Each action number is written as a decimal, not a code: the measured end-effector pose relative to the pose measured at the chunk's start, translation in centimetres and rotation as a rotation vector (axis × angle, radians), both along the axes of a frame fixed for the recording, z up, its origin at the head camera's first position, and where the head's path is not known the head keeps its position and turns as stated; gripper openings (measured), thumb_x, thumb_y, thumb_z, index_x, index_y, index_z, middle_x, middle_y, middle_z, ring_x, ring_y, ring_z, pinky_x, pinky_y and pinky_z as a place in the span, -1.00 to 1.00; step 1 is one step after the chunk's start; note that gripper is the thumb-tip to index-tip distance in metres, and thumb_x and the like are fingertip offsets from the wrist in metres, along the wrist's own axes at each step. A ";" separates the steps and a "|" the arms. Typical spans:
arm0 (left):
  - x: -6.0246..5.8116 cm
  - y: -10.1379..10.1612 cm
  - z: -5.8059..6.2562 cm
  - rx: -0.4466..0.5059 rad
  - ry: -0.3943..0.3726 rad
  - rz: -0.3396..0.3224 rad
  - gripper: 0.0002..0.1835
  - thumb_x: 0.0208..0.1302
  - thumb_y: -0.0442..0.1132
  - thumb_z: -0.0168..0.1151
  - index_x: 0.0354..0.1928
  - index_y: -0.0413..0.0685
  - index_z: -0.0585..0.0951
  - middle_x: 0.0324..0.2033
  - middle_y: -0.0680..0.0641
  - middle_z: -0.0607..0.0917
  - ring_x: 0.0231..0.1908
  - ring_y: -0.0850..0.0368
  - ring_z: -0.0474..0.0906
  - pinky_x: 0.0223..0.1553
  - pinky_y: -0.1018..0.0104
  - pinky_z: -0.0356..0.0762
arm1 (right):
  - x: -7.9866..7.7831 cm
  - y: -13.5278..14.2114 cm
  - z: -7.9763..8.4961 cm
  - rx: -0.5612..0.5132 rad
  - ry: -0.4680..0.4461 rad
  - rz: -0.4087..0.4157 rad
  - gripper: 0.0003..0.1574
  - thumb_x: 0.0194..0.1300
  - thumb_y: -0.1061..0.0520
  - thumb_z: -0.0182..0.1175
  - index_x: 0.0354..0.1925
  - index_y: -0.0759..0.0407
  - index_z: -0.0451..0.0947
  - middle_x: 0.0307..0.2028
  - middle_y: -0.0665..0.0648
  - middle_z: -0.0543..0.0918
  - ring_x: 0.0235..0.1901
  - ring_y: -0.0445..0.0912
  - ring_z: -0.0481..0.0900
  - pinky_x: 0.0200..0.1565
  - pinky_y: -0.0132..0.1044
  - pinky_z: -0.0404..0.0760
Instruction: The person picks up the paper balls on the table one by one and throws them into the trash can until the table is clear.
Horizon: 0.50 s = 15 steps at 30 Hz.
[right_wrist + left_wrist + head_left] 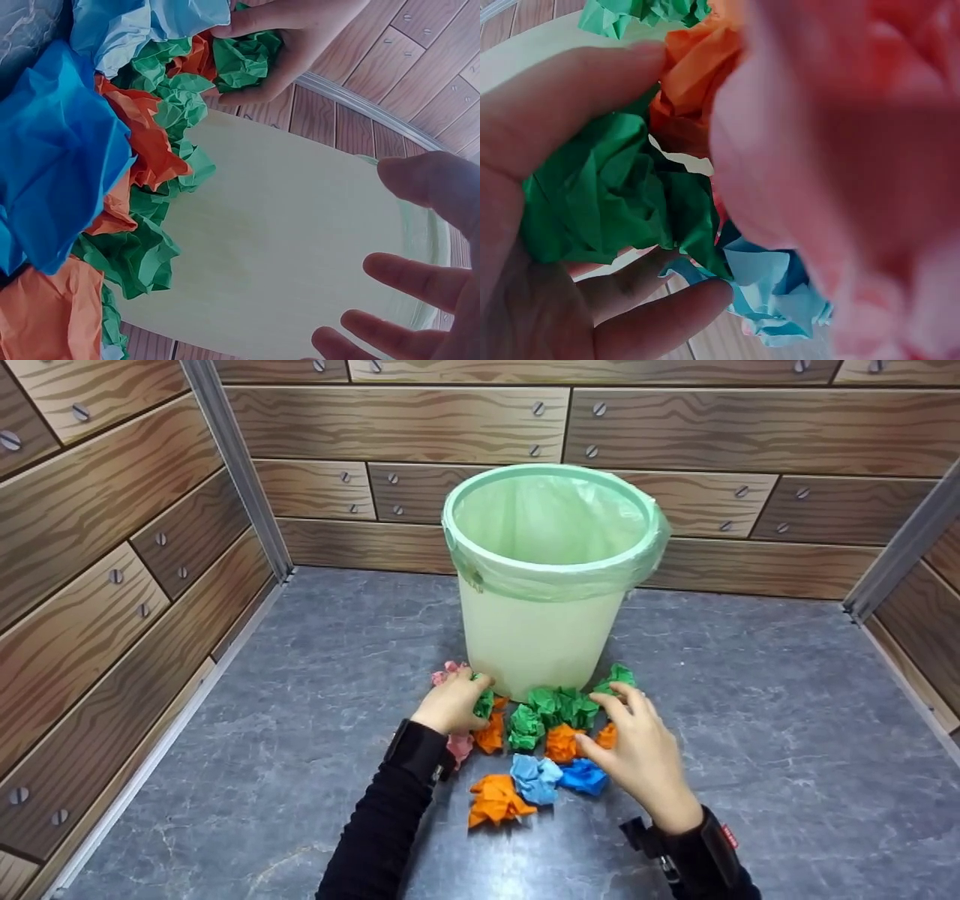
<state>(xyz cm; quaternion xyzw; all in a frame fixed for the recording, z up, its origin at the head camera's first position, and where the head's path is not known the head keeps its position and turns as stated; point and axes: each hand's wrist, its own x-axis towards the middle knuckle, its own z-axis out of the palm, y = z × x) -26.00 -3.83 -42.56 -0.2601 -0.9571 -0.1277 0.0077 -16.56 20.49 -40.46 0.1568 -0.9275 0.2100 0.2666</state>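
Observation:
My left hand (452,703) holds a crumpled green paper ball (600,195) between its thumb and fingers, low at the bin's front left. Around it lie pink paper (460,748) and an orange paper ball (490,733). My right hand (641,746) hovers with spread fingers at the right of the pile, with nothing in its grasp. Near its fingertips are green paper balls (576,708) and another orange ball (562,743). Light blue paper (535,778) and dark blue paper (583,776) lie closer to me, beside a larger orange piece (497,801).
A pale green bin (540,634) stands upright behind the paper pile, its bag liner (570,583) folded over the rim. Wood-patterned panels (397,424) enclose the grey marbled surface (780,720) at the back and sides.

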 end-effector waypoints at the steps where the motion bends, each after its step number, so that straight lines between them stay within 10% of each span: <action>1: 0.0 0.0 0.0 0.004 0.010 -0.006 -0.39 -0.16 -0.12 0.39 0.03 -0.07 0.43 -0.07 -0.19 0.44 -0.09 -0.07 0.39 -0.12 0.13 0.40 | 0.0 0.0 0.0 0.001 0.000 -0.001 -0.38 -0.14 0.01 0.37 -0.06 0.20 0.50 0.01 0.29 0.40 -0.11 0.14 0.42 -0.56 -0.17 0.47; 15: 0.7 -0.5 1.4 0.023 0.067 -0.018 -0.41 -0.09 -0.15 0.35 0.05 -0.07 0.43 -0.10 -0.19 0.43 -0.24 -0.02 0.38 -0.27 0.22 0.39 | 0.0 -0.1 -0.1 0.005 0.004 -0.003 -0.39 -0.14 0.00 0.35 -0.07 0.19 0.51 0.01 0.28 0.40 -0.12 0.15 0.42 -0.59 -0.19 0.43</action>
